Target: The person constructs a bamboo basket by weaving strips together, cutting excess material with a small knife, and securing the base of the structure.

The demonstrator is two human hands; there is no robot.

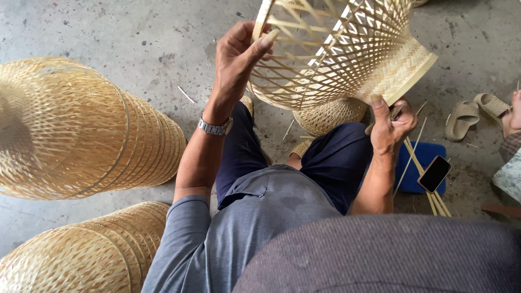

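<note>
Hands: both grip one woven bamboo basket (336,54), held up over the person's lap.
Left hand (236,59): closed on the basket's open rim, thumb laid over the edge, fingers behind the lattice; a metal wristwatch (215,127) sits on the wrist.
Right hand (392,125): thumb pressed up against the tightly plaited band at the basket's narrow end, fingers curled round a small dark tool (its kind cannot be told).
Basket: open diamond lattice, pale yellow, tilted with its wide mouth toward the left hand.
Below the basket: a smaller woven piece (330,115) rests on the concrete floor (152,49) between the knees.
Left side: two stacks of finished baskets (81,130), lying sideways.
Right side: bamboo strips (423,173) and a phone (434,173) on a blue stool (418,163); a pair of sandals (475,111) lies nearby.
</note>
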